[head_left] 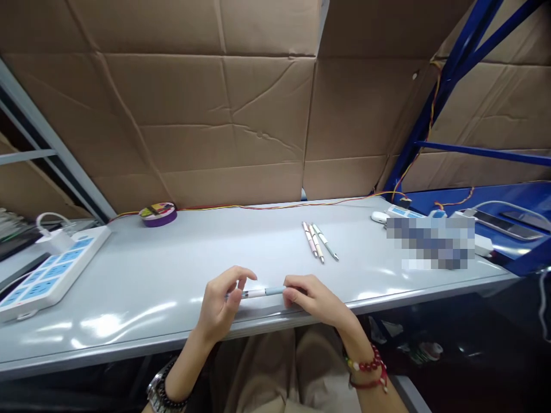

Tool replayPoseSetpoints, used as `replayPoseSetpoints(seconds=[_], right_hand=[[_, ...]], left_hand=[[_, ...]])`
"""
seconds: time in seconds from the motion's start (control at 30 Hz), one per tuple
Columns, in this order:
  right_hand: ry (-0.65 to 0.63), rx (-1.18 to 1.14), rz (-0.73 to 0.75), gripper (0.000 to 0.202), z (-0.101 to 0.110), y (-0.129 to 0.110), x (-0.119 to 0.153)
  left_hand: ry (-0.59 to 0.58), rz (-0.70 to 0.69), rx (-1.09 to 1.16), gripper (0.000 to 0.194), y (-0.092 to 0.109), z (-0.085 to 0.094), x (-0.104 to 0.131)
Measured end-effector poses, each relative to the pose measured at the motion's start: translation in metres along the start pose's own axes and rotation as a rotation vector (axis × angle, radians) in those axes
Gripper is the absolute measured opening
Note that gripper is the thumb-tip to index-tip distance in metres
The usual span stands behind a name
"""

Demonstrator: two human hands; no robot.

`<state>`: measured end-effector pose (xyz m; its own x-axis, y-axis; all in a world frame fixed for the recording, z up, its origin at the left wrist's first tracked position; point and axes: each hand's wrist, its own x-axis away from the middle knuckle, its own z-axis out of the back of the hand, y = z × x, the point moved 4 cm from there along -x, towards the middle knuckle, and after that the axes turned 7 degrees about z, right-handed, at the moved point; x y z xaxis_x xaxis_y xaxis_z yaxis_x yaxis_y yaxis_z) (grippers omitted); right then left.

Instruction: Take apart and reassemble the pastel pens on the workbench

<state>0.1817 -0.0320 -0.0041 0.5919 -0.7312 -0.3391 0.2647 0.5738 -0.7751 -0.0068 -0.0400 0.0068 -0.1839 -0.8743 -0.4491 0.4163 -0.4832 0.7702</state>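
Observation:
A white and light-blue pen (264, 292) lies level between my two hands near the table's front edge. My left hand (221, 298) is curled round the pen's left end, its index finger raised above the barrel. The fingers of my right hand (307, 293) pinch the light-blue right end. Farther back, three pens (315, 241) rest side by side on the table, their metal tips pointing toward the front right.
On the white table (150, 275), a power strip (55, 272) sits at the left and a purple tape roll (158, 214) at the back. A blurred patch, a white plug and cables are at the right. Cardboard (193, 115) stands behind.

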Motion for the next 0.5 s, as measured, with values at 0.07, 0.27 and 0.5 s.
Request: replayPoseSetpoints(seconds=[0.07, 0.27, 0.5], right_hand=[[-0.012, 0.012, 0.003, 0.034, 0.000, 0.002, 0.000], [0.105, -0.039, -0.035, 0.036, 0.002, 0.007, 0.003], [0.490, 0.065, -0.068, 0.035, 0.019, 0.014, 0.009]], left_hand=[[0.076, 0.006, 0.031, 0.051, -0.001, 0.003, 0.001], [0.195, 0.008, 0.064, 0.040, -0.001, 0.006, 0.005], [0.353, -0.091, -0.004, 0.026, 0.002, 0.009, 0.003]])
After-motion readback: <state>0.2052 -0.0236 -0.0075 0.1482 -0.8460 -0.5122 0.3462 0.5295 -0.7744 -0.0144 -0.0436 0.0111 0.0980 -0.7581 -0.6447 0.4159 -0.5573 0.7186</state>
